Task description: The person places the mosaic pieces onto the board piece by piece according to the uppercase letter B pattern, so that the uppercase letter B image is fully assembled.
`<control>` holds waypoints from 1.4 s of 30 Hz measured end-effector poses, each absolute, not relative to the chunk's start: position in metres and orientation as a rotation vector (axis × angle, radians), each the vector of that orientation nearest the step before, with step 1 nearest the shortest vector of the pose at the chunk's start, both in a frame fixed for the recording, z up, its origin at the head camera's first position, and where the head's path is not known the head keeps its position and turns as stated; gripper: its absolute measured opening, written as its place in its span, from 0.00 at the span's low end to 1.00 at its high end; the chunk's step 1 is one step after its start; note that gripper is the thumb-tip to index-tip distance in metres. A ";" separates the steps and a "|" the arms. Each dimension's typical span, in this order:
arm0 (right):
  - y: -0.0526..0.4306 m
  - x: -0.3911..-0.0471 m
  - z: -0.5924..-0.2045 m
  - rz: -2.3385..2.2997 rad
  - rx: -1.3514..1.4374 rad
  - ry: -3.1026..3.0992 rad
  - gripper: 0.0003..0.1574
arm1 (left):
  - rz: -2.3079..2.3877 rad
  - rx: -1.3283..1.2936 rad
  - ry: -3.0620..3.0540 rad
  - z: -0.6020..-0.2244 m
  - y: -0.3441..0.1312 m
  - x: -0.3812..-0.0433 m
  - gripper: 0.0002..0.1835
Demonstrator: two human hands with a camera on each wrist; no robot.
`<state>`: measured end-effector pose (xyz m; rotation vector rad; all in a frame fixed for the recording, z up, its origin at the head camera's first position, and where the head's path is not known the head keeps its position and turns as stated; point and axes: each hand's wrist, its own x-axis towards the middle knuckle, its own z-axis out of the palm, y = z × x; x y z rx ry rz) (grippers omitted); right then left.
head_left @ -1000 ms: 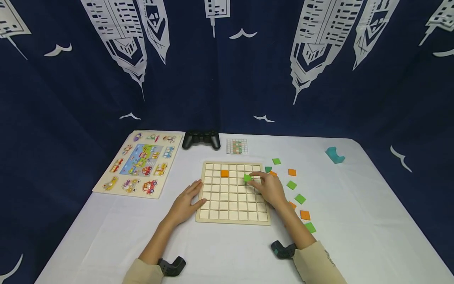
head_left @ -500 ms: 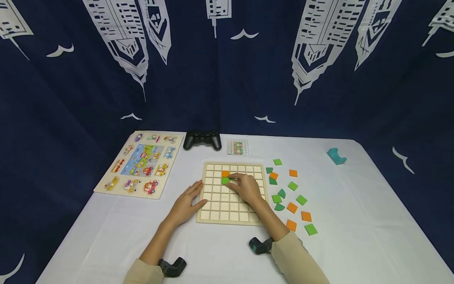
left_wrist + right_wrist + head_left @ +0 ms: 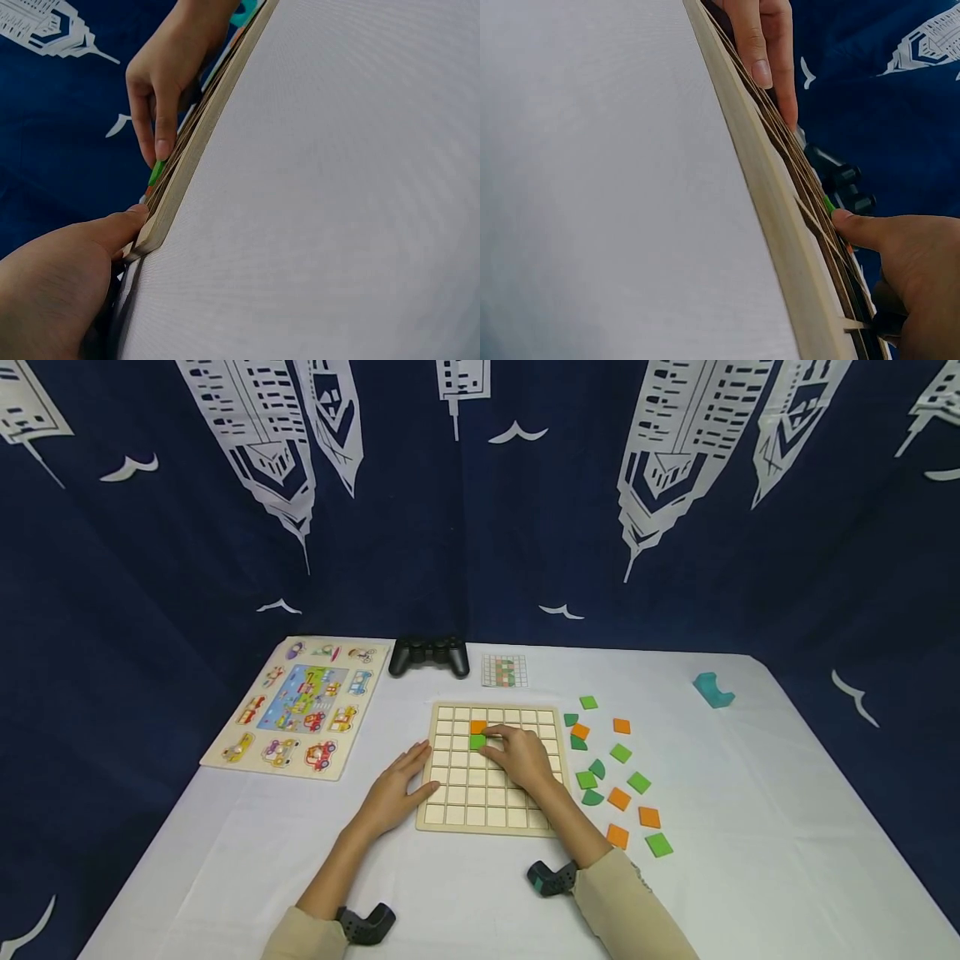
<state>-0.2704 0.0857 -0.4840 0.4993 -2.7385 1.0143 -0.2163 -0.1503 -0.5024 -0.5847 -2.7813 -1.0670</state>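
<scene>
A wooden grid board (image 3: pixel 492 818) lies on the white table with an orange square tile (image 3: pixel 477 727) in one of its upper cells. Directly below that tile, my right hand (image 3: pixel 519 757) pinches a green square tile (image 3: pixel 477 742) between thumb and fingers. In the left wrist view the green tile (image 3: pixel 156 173) sits tilted at the fingertips, close over the board. My left hand (image 3: pixel 393 789) rests along the board's left edge, fingers extended and thumb at the rim. In the right wrist view, the right thumb (image 3: pixel 855 226) is by the green tile (image 3: pixel 829 203).
Loose green squares (image 3: pixel 620 752), orange squares (image 3: pixel 618 799) and dark green quarter-rounds (image 3: pixel 592 797) lie right of the board. Behind it are a pattern card (image 3: pixel 505 671) and a black game controller (image 3: pixel 429 657). A picture puzzle (image 3: pixel 300 710) lies left; a teal piece (image 3: pixel 712 690) is far right.
My right hand has carried the green tile leftward across the board to just below the orange tile, and has held still there over the last half second. The left hand stays put.
</scene>
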 end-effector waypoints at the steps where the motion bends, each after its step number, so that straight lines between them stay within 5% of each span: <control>1: 0.086 -0.270 -0.484 1.012 0.497 -2.735 0.21 | -1.067 -0.582 -2.784 -0.503 -0.150 -0.216 0.34; 23: 0.222 -0.270 -0.479 0.952 0.083 -2.720 0.22 | -1.064 -0.564 -2.792 -0.499 -0.148 -0.215 0.34; 42: 0.231 -0.274 -0.480 0.857 0.069 -2.797 0.20 | -1.077 -0.561 -2.785 -0.501 -0.149 -0.216 0.34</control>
